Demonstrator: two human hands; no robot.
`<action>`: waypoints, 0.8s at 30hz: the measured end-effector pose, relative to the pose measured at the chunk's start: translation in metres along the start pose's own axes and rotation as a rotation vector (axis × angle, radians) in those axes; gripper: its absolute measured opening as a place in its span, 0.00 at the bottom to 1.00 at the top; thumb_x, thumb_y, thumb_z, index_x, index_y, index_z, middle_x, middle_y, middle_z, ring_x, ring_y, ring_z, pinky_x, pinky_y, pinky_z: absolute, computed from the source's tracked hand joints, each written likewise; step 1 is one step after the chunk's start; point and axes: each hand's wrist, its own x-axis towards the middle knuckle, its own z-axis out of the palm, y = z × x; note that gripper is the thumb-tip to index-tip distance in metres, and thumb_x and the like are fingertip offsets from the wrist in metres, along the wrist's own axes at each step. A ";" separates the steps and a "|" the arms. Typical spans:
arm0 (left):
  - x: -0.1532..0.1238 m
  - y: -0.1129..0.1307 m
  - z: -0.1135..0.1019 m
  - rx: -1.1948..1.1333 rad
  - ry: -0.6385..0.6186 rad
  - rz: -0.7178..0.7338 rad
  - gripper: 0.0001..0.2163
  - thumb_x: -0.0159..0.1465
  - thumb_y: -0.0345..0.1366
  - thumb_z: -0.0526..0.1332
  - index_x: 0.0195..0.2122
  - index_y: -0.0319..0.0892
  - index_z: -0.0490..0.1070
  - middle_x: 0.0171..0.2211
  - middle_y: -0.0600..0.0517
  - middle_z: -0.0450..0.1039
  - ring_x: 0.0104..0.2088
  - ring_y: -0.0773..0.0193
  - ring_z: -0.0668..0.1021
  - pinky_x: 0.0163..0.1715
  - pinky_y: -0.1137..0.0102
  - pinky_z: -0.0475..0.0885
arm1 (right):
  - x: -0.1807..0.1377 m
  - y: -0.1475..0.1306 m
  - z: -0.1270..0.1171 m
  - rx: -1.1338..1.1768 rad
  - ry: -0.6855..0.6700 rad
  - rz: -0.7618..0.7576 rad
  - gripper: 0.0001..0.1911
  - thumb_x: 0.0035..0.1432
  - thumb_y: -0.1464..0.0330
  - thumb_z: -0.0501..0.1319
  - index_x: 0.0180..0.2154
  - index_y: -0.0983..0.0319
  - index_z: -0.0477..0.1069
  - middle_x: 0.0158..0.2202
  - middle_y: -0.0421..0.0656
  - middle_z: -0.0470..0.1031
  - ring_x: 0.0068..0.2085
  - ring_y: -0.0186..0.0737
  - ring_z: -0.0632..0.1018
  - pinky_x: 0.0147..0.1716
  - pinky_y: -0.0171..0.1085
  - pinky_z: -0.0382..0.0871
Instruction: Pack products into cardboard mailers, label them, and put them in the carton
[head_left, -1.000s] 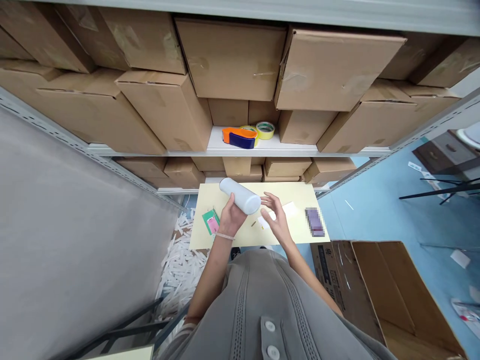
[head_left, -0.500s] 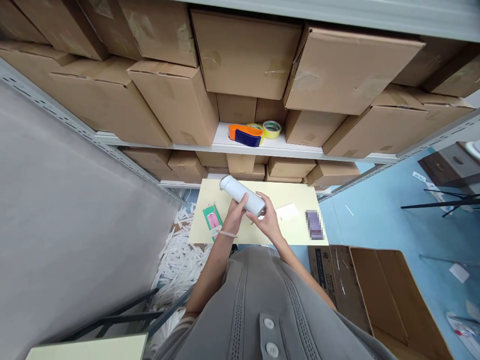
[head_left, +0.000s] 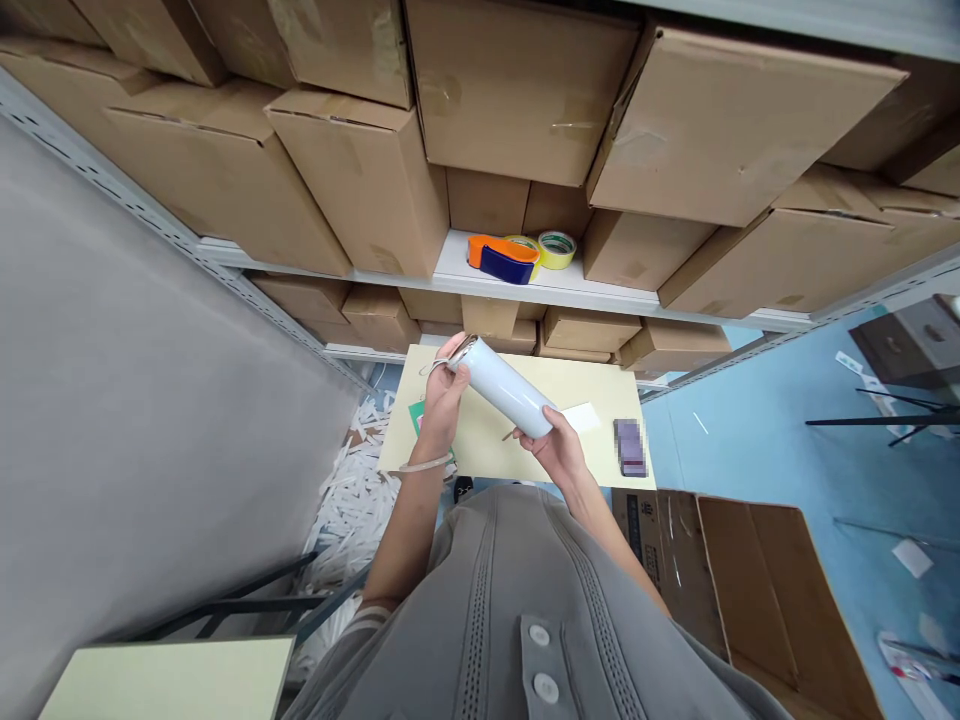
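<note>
Our left hand is curled around the left end of the pale blue bottle, and our right hand grasps its right end, with the thumb in front. We hold the bottle aslant above the table. On this table there lie a white paper and, near the right edge, a blurred purple thing.

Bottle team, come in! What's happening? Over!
Left hand, right hand: holding opposite ends. Blue bottle: slanted, above table. Nothing visibly blocking it.
</note>
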 end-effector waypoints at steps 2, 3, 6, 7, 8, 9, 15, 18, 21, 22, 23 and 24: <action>0.001 0.008 0.002 -0.002 0.014 -0.010 0.25 0.57 0.47 0.66 0.54 0.45 0.69 0.57 0.47 0.67 0.61 0.52 0.65 0.59 0.65 0.60 | -0.002 0.001 0.001 0.006 -0.031 0.054 0.22 0.55 0.55 0.58 0.46 0.62 0.66 0.35 0.46 0.75 0.24 0.36 0.74 0.17 0.32 0.58; 0.001 0.010 0.002 -0.010 0.007 -0.023 0.25 0.58 0.47 0.66 0.55 0.45 0.69 0.56 0.47 0.68 0.60 0.51 0.66 0.59 0.65 0.60 | -0.002 0.002 0.001 0.022 -0.049 0.095 0.23 0.56 0.52 0.55 0.46 0.62 0.66 0.33 0.46 0.75 0.23 0.35 0.72 0.16 0.32 0.57; -0.001 0.014 0.002 -0.058 -0.066 -0.081 0.27 0.57 0.47 0.66 0.56 0.44 0.68 0.53 0.45 0.71 0.58 0.50 0.69 0.58 0.62 0.62 | 0.000 0.003 -0.002 0.158 -0.154 0.283 0.26 0.59 0.48 0.49 0.44 0.63 0.66 0.26 0.43 0.73 0.18 0.33 0.67 0.13 0.30 0.51; -0.001 0.014 0.002 -0.074 -0.092 -0.096 0.28 0.56 0.47 0.67 0.57 0.43 0.67 0.53 0.44 0.72 0.57 0.49 0.70 0.57 0.61 0.63 | 0.000 0.004 -0.004 0.218 -0.214 0.372 0.27 0.59 0.47 0.48 0.43 0.64 0.65 0.23 0.40 0.70 0.17 0.31 0.64 0.12 0.29 0.49; -0.001 0.014 0.002 -0.088 -0.113 -0.106 0.29 0.56 0.47 0.67 0.57 0.43 0.67 0.53 0.43 0.72 0.57 0.48 0.70 0.57 0.61 0.63 | 0.001 0.006 -0.006 0.276 -0.278 0.463 0.28 0.59 0.47 0.46 0.42 0.65 0.65 0.20 0.38 0.67 0.15 0.29 0.60 0.11 0.29 0.48; 0.000 0.014 0.002 -0.099 -0.127 -0.113 0.29 0.55 0.47 0.68 0.57 0.43 0.67 0.53 0.43 0.72 0.57 0.48 0.70 0.57 0.60 0.63 | 0.002 0.008 -0.007 0.329 -0.339 0.548 0.29 0.59 0.46 0.46 0.41 0.66 0.65 0.18 0.35 0.64 0.13 0.28 0.56 0.10 0.28 0.46; 0.003 0.017 0.003 -0.136 -0.121 -0.116 0.30 0.54 0.47 0.68 0.56 0.42 0.68 0.53 0.42 0.72 0.56 0.45 0.71 0.56 0.56 0.65 | 0.001 0.019 -0.009 0.527 -0.433 0.720 0.28 0.60 0.48 0.45 0.42 0.66 0.63 0.15 0.28 0.52 0.12 0.25 0.47 0.10 0.28 0.44; 0.003 0.018 0.002 -0.136 -0.155 -0.097 0.30 0.53 0.48 0.69 0.55 0.43 0.68 0.52 0.43 0.72 0.56 0.44 0.71 0.55 0.56 0.66 | -0.001 0.021 -0.006 0.542 -0.469 0.717 0.26 0.61 0.48 0.46 0.41 0.65 0.63 0.15 0.28 0.53 0.12 0.25 0.46 0.10 0.27 0.44; 0.003 0.017 -0.001 -0.126 -0.180 -0.097 0.31 0.51 0.50 0.69 0.55 0.44 0.69 0.52 0.44 0.72 0.55 0.43 0.71 0.54 0.55 0.66 | -0.001 0.024 -0.005 0.543 -0.511 0.706 0.27 0.59 0.48 0.48 0.40 0.66 0.64 0.15 0.29 0.55 0.12 0.24 0.46 0.10 0.27 0.44; 0.003 0.016 -0.001 -0.124 -0.176 -0.103 0.31 0.50 0.50 0.70 0.54 0.44 0.69 0.51 0.44 0.73 0.55 0.43 0.71 0.54 0.54 0.66 | -0.001 0.025 -0.005 0.538 -0.512 0.704 0.27 0.59 0.48 0.48 0.40 0.66 0.64 0.15 0.29 0.55 0.12 0.24 0.46 0.10 0.27 0.44; 0.003 0.015 -0.001 -0.125 -0.167 -0.111 0.32 0.49 0.50 0.70 0.54 0.44 0.69 0.51 0.44 0.73 0.56 0.43 0.71 0.54 0.54 0.66 | -0.001 0.026 -0.006 0.530 -0.507 0.702 0.27 0.59 0.47 0.48 0.39 0.66 0.63 0.15 0.28 0.55 0.12 0.24 0.45 0.10 0.27 0.44; 0.002 0.015 -0.001 -0.130 -0.157 -0.119 0.32 0.49 0.49 0.70 0.53 0.44 0.70 0.51 0.44 0.73 0.56 0.42 0.70 0.54 0.54 0.66 | -0.001 0.028 -0.006 0.518 -0.497 0.701 0.27 0.59 0.47 0.48 0.39 0.65 0.63 0.15 0.28 0.54 0.12 0.24 0.45 0.10 0.27 0.43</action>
